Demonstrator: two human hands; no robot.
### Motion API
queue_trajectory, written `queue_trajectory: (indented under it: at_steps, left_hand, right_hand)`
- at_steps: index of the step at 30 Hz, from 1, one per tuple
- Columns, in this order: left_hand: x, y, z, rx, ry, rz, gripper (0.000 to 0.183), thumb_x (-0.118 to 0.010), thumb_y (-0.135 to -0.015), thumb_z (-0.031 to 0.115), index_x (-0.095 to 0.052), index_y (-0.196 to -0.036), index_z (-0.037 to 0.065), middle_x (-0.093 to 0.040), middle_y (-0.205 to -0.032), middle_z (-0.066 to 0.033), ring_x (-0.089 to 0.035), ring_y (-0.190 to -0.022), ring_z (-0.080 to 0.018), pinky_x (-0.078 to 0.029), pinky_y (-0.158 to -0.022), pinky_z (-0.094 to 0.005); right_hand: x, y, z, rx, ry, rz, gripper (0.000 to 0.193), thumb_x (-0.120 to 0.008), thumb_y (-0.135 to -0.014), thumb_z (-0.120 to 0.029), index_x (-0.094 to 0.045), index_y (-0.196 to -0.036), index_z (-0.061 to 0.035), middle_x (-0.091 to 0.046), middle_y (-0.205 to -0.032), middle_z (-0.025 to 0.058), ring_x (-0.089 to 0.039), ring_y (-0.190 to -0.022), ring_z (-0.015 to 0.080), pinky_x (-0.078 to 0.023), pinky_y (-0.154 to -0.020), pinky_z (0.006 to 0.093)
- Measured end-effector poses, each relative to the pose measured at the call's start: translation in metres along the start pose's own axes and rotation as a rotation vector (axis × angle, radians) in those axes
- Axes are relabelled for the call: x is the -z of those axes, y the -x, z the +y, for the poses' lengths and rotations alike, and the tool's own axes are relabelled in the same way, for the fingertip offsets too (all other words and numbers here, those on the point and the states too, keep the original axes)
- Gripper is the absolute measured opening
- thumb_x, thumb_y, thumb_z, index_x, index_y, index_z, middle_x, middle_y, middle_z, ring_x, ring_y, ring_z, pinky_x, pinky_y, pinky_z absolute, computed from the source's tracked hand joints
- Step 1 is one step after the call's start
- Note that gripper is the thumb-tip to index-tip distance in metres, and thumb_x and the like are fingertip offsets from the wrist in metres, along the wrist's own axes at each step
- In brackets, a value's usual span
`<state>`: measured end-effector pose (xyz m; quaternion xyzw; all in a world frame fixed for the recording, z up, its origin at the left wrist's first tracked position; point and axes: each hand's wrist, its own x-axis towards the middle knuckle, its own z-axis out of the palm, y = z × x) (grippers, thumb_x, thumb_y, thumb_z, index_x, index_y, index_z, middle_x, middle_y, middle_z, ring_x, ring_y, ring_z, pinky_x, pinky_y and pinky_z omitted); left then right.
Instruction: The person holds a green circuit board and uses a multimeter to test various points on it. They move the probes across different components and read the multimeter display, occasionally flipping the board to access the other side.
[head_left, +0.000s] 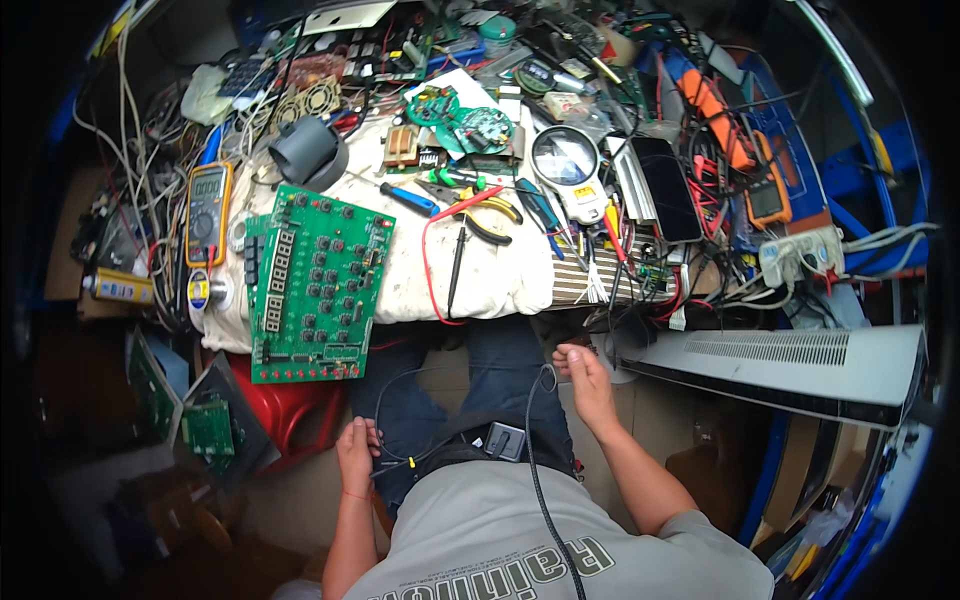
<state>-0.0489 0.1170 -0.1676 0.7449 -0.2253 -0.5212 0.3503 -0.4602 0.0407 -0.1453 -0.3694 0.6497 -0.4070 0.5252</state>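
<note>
Head view: left hand (pixel 357 452) rests curled on the thigh by a thin black wire (pixel 385 400); right hand (pixel 585 378) pinches a black cable (pixel 532 440), seemingly sorting leads. Beyond, green circuit board (pixel 315 285) overhangs the table (pixel 500 275).

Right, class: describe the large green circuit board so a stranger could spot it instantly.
Start at the white cloth covering the cluttered workbench. At its left end, overhanging the near edge, lies the large green circuit board, just right of a yellow multimeter. It is the biggest board there, rectangular, with rows of dark buttons, unlike the small round boards further back.
</note>
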Motion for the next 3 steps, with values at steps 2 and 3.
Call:
queue_trajectory:
  at_steps: [2,3]
  left_hand:
    - [0.005,-0.016,-0.005,-0.017,-0.058,-0.057,0.038,-0.056,-0.111,0.038,-0.071,-0.107,0.003,-0.071,-0.081,-0.0020,-0.062,-0.066,-0.0064,-0.045,-0.054,-0.0202]
    - [0.008,-0.023,-0.007,-0.006,-0.092,-0.073,0.038,-0.057,-0.111,0.037,-0.071,-0.107,0.002,-0.071,-0.080,-0.0020,-0.061,-0.064,-0.0062,-0.044,-0.054,-0.0202]
  right_hand:
    - [-0.006,0.007,0.011,0.000,0.056,0.003,0.039,-0.053,-0.114,-0.030,-0.067,-0.132,0.0015,-0.074,-0.118,0.0119,-0.070,-0.108,0.0174,-0.055,-0.096,0.0314]
    - [-0.009,0.010,0.016,-0.007,0.076,0.001,0.039,-0.053,-0.114,-0.031,-0.067,-0.133,0.0011,-0.074,-0.118,0.0124,-0.070,-0.108,0.0174,-0.055,-0.097,0.0317]
